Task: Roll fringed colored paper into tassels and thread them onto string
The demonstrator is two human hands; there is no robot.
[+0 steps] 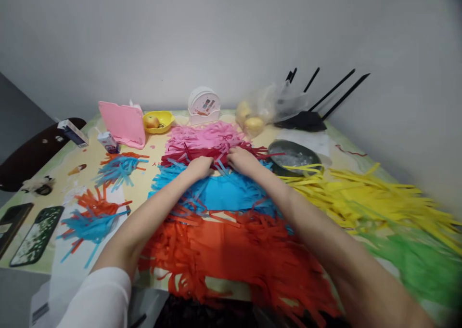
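Note:
My left hand (202, 166) and my right hand (241, 160) are close together over a strip of dark red fringed paper (176, 157). The fingers of both are curled and closed on its near edge, though the fingertips are partly hidden. Behind the dark red strip lies pink fringed paper (205, 137). Blue fringed paper (224, 194) is under and in front of my wrists. Nearest my body spreads orange fringed paper (216, 251). Yellow fringed paper (353, 198) and blurred green paper (415, 265) lie to the right of my right forearm.
Orange-and-blue paper tassels (92, 222) and two phones (38, 236) lie at left. Farther back stand a drink carton (108, 142), a pink tablet case (124, 124) and a yellow bowl (162, 128). A dark green bowl (313, 162), bagged fruit (254, 124) and a black antennaed device (303, 122) are at right.

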